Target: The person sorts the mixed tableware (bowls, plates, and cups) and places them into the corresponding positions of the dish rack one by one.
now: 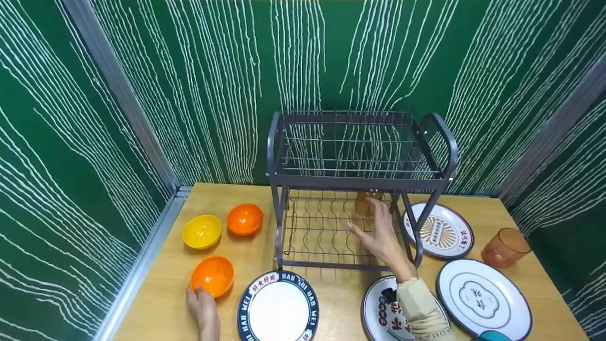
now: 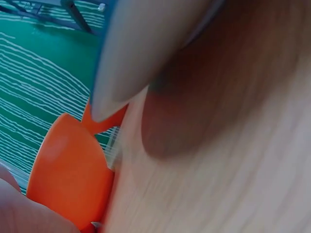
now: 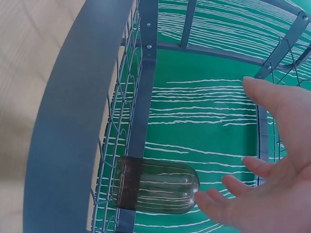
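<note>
My left hand (image 1: 202, 310) is at the near edge of an orange bowl (image 1: 213, 276) on the table's left side, gripping its rim. In the left wrist view that bowl (image 2: 73, 170) stands beside the fingers (image 2: 29, 216). My right hand (image 1: 381, 234) reaches into the lower tier of a dark two-tier dish rack (image 1: 360, 181). Its fingers are spread and hold nothing. Close to the fingertips, a clear amber cup (image 3: 165, 187) stands upside down on the wire shelf, its base toward the hand.
A yellow bowl (image 1: 202, 232) and another orange bowl (image 1: 245, 219) sit behind the left hand. A blue-rimmed plate (image 1: 278, 308) lies in front of the rack. More plates (image 1: 483, 298) and an orange cup (image 1: 506, 247) are on the right. Green walls surround the table.
</note>
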### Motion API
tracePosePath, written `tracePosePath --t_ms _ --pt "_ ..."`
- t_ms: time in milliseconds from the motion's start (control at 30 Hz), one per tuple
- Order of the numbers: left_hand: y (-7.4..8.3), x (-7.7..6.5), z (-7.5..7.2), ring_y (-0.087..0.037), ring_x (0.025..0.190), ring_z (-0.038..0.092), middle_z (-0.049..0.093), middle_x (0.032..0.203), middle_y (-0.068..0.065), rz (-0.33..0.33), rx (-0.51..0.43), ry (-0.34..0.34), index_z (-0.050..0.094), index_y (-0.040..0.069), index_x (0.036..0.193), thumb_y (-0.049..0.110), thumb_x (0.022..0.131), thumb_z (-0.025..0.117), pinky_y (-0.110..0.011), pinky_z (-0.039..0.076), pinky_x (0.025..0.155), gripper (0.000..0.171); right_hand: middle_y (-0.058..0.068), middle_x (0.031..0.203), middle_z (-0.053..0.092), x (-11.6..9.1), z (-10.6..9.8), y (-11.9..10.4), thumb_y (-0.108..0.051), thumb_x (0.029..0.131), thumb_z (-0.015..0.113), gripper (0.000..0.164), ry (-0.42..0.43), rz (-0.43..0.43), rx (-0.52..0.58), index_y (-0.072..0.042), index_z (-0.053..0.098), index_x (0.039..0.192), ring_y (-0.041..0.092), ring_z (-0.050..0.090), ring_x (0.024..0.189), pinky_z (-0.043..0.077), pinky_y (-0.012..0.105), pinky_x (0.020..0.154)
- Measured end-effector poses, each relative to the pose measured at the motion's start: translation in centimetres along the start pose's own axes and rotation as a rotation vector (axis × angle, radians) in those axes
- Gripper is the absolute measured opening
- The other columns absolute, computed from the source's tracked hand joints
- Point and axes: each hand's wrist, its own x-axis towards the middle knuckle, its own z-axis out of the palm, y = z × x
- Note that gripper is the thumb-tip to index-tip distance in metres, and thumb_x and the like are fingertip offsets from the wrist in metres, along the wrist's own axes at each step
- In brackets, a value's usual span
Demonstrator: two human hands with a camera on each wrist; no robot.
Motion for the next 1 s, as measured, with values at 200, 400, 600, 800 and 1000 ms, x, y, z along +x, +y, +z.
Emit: tracePosePath --t_ms 200,400,600,800,1000 --pt "-0.4 -0.6 0.0 -0.029 0.143 0.003 -0.001 0.156 -0.019 0.036 -0.085 -0.014 -0.003 0.001 0.15 0.022 0.104 0.012 -0.042 0.004 0.116 0.053 0.019 0.142 0.034 -1.1 0.0 -0.5 -0.03 0.082 0.075 0.079 -0.017 0.011 0.002 -0.001 0.032 0.142 0.034 0.032 0.131 0.023 0.056 0.108" --pt "0.6 -2.5 0.5 -0.03 0.142 0.008 0.004 0.156 -0.021 0.114 -0.187 -0.008 0.001 0.001 0.151 0.022 0.104 0.015 -0.04 0.005 0.116 0.053 0.016 0.144 0.034 -2.6 -0.3 -1.7 -0.032 0.082 0.074 0.08 -0.022 -0.01 0.016 -0.004 0.032 0.143 0.031 0.032 0.133 0.026 0.055 0.108" --pt "1.6 -5.0 1.2 -0.033 0.138 0.021 0.018 0.153 -0.021 0.15 -0.153 -0.021 0.012 0.006 0.151 0.031 0.104 0.019 -0.043 0.016 0.115 0.053 0.015 0.144 0.035 -4.4 -0.4 -2.6 -0.031 0.081 0.075 0.08 -0.019 -0.067 0.003 -0.006 0.032 0.144 0.031 0.035 0.132 0.029 0.056 0.106" --pt "2.0 -7.7 2.6 -0.033 0.133 0.029 0.026 0.149 -0.019 0.233 -0.133 -0.087 0.022 0.005 0.148 0.033 0.104 0.025 -0.048 0.021 0.112 0.051 0.01 0.144 0.037 -6.5 -0.6 -3.8 -0.03 0.08 0.077 0.08 -0.02 -0.089 0.037 -0.009 0.033 0.144 0.026 0.035 0.132 0.029 0.053 0.107" --pt "2.5 -10.9 4.0 -0.032 0.133 0.032 0.032 0.149 -0.013 0.301 -0.035 -0.149 0.03 0.01 0.145 0.03 0.104 0.029 -0.053 0.025 0.109 0.046 0.008 0.145 0.035 -8.4 -0.7 -5.2 -0.033 0.08 0.076 0.082 -0.064 -0.045 0.06 -0.011 0.032 0.145 0.027 0.035 0.132 0.03 0.054 0.106"
